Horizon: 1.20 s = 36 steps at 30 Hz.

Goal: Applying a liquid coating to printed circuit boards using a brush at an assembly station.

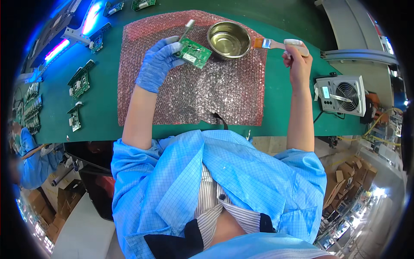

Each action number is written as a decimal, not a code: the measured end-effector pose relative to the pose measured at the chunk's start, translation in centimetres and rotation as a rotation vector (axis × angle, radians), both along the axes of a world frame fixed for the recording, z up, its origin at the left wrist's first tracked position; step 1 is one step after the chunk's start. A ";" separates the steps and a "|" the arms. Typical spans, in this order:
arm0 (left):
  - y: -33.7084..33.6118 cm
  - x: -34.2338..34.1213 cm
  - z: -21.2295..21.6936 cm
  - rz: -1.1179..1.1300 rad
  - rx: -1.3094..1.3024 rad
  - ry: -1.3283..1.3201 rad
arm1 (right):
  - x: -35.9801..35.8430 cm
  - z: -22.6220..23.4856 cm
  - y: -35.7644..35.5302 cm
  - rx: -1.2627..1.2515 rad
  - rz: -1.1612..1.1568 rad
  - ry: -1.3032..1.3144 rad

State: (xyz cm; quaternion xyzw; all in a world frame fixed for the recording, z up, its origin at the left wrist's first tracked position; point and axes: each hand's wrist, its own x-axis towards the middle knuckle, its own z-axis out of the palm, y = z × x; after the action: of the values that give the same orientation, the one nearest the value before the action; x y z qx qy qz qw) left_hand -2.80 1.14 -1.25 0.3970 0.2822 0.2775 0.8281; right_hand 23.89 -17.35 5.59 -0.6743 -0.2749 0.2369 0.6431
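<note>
My left hand (158,61), in a blue glove, is closed on the edge of a green circuit board (196,52) held above the bubble wrap. A thin piece with a white end (190,23) sticks up beside the board's far edge. My right hand (297,55), with white covers on some fingertips, grips the pale handle of a flat paintbrush (276,44). The brush's orange-brown bristles point left, close to the rim of a round metal bowl (229,28). Some yellowish liquid seems to lie in the bowl. Board and brush are apart, with the bowl between them.
Pink bubble wrap (189,95) covers the middle of the green table (101,116). More circuit boards (80,80) lie at the left, near glowing blue lamps (92,18). A white fan unit (340,95) stands at the right. Cardboard boxes (345,181) sit below; another person's blue sleeve (34,159) shows far left.
</note>
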 end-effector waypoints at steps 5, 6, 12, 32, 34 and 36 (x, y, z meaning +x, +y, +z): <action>-0.3 1.5 0.5 -0.237 -0.014 -0.001 | -2.8 1.1 0.5 0.059 0.276 0.023; -0.4 1.6 0.7 -0.227 -0.012 0.003 | -3.3 1.1 0.8 0.070 0.386 0.021; -0.8 1.9 1.5 -0.365 0.159 0.072 | -4.5 0.6 2.1 0.027 0.670 -0.076; -0.9 1.8 1.0 -0.199 0.201 0.115 | -6.3 -0.1 -0.8 -0.108 0.514 -0.047; -0.9 2.0 1.2 -0.144 0.229 0.130 | -7.0 0.0 -0.4 -0.055 0.482 -0.085; -1.0 2.1 1.6 -0.148 0.272 0.156 | -7.7 -0.1 0.2 -0.001 0.450 -0.123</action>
State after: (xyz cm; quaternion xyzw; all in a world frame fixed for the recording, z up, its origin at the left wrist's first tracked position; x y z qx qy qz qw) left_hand -0.69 0.15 0.31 0.5455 0.2755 0.2200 0.7604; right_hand 16.21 -17.13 5.51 -0.6094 -0.4571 0.3328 0.5558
